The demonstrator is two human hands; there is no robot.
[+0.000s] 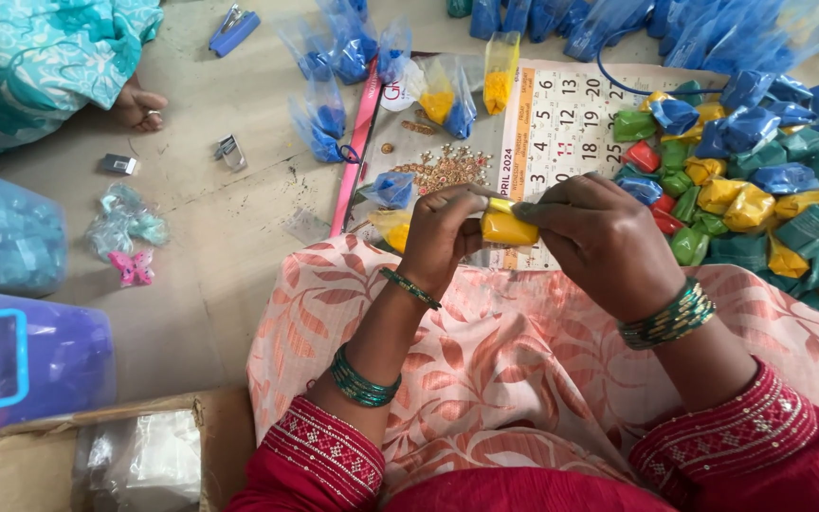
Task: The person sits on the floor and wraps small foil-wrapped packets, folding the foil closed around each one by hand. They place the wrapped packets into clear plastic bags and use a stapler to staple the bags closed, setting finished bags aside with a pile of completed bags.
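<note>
Both of my hands meet over my lap on a small plastic packet of yellow powder (507, 228). My left hand (443, 232) pinches its left end, and my right hand (601, 237) grips its right end. Green bangles circle both wrists. Just beyond my hands a wall calendar (561, 114) lies flat on the floor, with a scatter of small gold beads (443, 171) beside it. A pile of filled packets (760, 180) in blue, green, yellow and red sits to the right of my right hand.
Loose blue and yellow packets (334, 57) lie at the top, near a blue stapler (233, 30). Another person's foot (139, 106) and teal garment are top left. Purple and blue plastic tubs (21, 351) and a cardboard box (97, 460) stand at left.
</note>
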